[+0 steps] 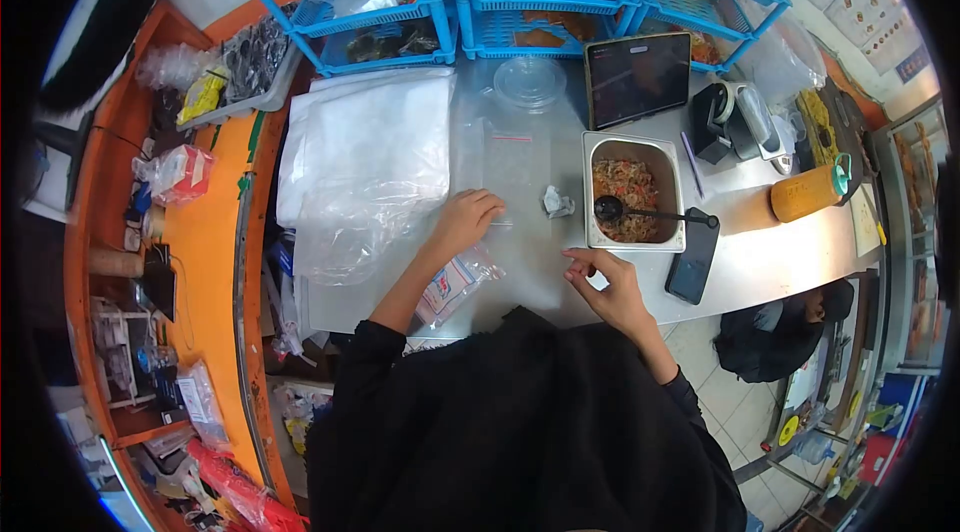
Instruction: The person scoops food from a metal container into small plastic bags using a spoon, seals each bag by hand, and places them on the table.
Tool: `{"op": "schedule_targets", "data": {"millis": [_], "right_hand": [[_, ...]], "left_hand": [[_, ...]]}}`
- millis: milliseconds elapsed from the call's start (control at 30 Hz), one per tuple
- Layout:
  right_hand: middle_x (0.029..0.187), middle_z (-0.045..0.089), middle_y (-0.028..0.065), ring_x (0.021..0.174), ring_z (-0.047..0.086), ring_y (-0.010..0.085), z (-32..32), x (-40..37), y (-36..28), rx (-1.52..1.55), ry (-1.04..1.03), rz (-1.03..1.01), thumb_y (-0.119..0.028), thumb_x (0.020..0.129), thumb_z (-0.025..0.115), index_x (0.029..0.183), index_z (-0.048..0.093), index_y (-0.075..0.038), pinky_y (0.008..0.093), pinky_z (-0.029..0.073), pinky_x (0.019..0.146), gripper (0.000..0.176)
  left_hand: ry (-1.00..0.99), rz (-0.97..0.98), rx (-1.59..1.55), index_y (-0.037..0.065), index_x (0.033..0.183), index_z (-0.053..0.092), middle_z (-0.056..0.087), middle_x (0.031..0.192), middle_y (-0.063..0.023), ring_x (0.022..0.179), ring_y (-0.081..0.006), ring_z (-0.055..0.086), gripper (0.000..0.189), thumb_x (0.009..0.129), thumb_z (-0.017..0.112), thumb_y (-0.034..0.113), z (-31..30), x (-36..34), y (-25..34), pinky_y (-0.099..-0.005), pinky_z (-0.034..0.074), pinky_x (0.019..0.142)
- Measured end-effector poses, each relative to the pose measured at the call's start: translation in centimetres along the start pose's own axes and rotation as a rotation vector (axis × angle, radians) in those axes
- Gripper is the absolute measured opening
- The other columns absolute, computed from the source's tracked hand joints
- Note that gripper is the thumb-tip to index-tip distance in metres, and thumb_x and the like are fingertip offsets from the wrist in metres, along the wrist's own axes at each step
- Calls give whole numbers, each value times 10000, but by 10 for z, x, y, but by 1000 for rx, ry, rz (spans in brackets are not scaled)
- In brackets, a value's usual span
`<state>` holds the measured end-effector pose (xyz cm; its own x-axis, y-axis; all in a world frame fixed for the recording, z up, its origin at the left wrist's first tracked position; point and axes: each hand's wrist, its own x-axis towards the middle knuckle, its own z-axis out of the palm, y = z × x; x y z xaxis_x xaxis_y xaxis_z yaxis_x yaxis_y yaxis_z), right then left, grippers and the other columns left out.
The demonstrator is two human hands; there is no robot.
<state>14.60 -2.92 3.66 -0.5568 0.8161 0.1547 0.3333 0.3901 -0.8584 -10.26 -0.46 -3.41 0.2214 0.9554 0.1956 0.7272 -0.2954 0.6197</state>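
Note:
My left hand (468,219) lies palm down at the near edge of a flat clear zip bag (515,157) with a red line near its top, its fingers stretched out. Under that wrist is a printed clear packet of bags (455,284). My right hand (612,290) hovers at the table's front, thumb and forefinger apart, just below a steel pan (590,147). Shredded reddish-brown food (628,177) fills the pan's bottom, and a black ladle (655,215) rests in it with its handle over the right rim. Between my hands and the pan sits a crumpled white tissue (558,202).
A stack of clear plastic sheets (370,152) covers the table's left. Behind stand a tablet (640,82), plastic lids (528,84) and blue racks (540,4). To the right are a phone (691,257), pen (692,164) and orange bottle (806,194); a person (780,332) is low beyond the table.

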Motion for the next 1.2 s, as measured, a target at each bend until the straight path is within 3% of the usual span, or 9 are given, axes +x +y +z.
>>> {"op": "schedule_targets", "data": {"millis": [100, 200, 333, 600, 667, 733, 767, 1000, 1200], "right_hand": [[808, 564, 64, 600, 509, 135, 20, 6, -17, 95, 219, 19, -44, 687, 654, 1069, 542, -81, 241, 437, 569, 399], [875, 563, 74, 562, 500, 122, 28, 7, -20, 256, 109, 177, -69, 667, 683, 1101, 520, -77, 227, 435, 528, 464], [700, 586, 69, 521, 507, 101, 32, -1, -4, 121, 280, 264, -97, 662, 694, 920, 604, -27, 220, 436, 512, 282], [519, 471, -29, 480, 387, 28, 27, -17, -3, 102, 381, 342, -160, 684, 698, 716, 617, -12, 180, 300, 441, 172], [621, 498, 8, 510, 425, 51, 30, -20, -8, 7, 399, 352, -128, 667, 707, 783, 597, -7, 193, 345, 450, 200], [798, 507, 80, 584, 509, 145, 42, -21, -10, -150, 769, 26, -85, 626, 714, 860, 574, -35, 252, 435, 502, 278], [918, 467, 103, 653, 527, 170, 44, -29, -5, -219, 647, 10, -75, 620, 717, 917, 551, -39, 268, 460, 523, 342], [585, 569, 103, 528, 585, 197, 27, -31, -8, 97, 250, 292, -98, 738, 618, 784, 605, 24, 265, 453, 497, 131], [545, 506, 127, 498, 524, 285, 27, -25, -8, -219, 144, 16, -73, 721, 527, 581, 498, 7, 358, 419, 471, 164]], "left_hand": [[-61, -14, -391, 30, 810, 591, 543, 758, -62, 728, -181, 542, 104, 781, 547, 121, -11, -4, 44, -296, 416, 651], [-181, -79, -761, 33, 858, 591, 539, 763, -50, 744, -136, 543, 129, 824, 515, 131, 3, -16, 66, -278, 416, 652], [-38, -319, -1380, -4, 936, 563, 556, 849, -49, 813, -125, 550, 156, 836, 509, 103, 11, -34, 92, -271, 456, 720], [-227, -440, -1253, -30, 980, 544, 587, 894, -76, 807, -116, 552, 203, 804, 556, 71, 15, -57, 90, -242, 448, 749], [-268, -481, -1260, -30, 988, 543, 590, 877, -71, 800, -115, 554, 211, 803, 558, 72, 18, -57, 91, -237, 448, 740], [-154, -445, -1231, -17, 947, 553, 594, 835, -55, 773, -105, 559, 188, 782, 586, 67, 25, -56, 92, -225, 449, 717], [-157, -450, -1236, -17, 947, 553, 594, 835, -55, 773, -105, 559, 188, 782, 586, 67, 29, -56, 92, -225, 449, 717], [-63, -331, -1020, 16, 861, 558, 599, 790, -46, 708, -89, 569, 161, 725, 638, 43, 40, -52, 101, -225, 463, 665], [143, -155, -694, 1, 836, 584, 590, 752, -66, 659, -125, 586, 129, 710, 598, -25, 35, -47, 119, -233, 476, 607]]}}
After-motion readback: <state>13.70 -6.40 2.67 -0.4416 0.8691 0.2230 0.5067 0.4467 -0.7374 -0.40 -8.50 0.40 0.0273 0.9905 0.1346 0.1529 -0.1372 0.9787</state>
